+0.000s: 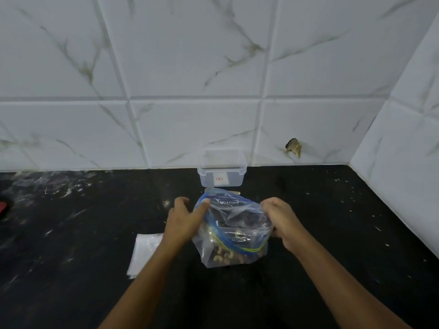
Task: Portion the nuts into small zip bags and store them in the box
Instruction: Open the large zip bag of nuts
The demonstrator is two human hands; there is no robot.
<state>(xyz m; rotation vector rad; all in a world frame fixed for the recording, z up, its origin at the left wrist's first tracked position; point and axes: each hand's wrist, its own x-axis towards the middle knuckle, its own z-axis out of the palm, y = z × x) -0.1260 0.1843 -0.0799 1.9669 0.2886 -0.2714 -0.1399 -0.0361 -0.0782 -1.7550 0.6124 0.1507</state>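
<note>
A large clear zip bag (234, 230) with a blue seal strip stands on the black counter, mixed nuts (222, 255) showing through its lower part. My left hand (184, 220) pinches the bag's left rim at the blue strip. On the opposite side, my right hand (282, 223) grips the right rim, so the mouth is spread between them. Behind the bag, against the wall, stands a clear plastic box (222, 173) without a lid. A flat stack of small clear zip bags (145, 254) lies on the counter to the left, partly under my left forearm.
The black counter (332, 222) is speckled with white marks and ends at a tiled wall behind and on the right. A red object (3, 207) shows at the far left edge. Something thin and tan (236, 193) lies behind the big bag.
</note>
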